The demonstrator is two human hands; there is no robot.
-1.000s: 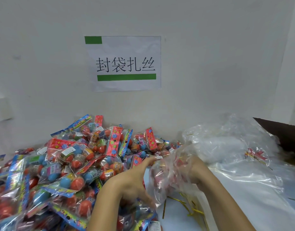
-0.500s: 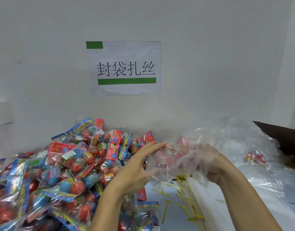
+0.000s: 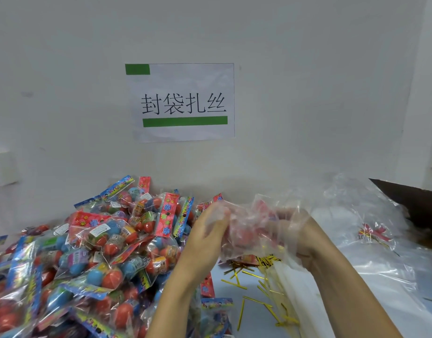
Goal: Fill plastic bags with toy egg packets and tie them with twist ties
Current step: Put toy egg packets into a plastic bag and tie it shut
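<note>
A clear plastic bag with red toy egg packets inside is held up between both hands above the table. My left hand grips its left side, fingers partly under the film. My right hand grips the right side, wrapped in the plastic. A big heap of toy egg packets in red and blue covers the table's left half. Gold twist ties lie scattered on the table below the bag.
A pile of empty clear bags lies at the right, with a dark cardboard flap behind it. A stack of flat bags lies under my right forearm. A paper sign hangs on the white wall ahead.
Both hands have lifted the bag with the packets up from the table and turned it sideways. The twist ties beneath have come into view.
</note>
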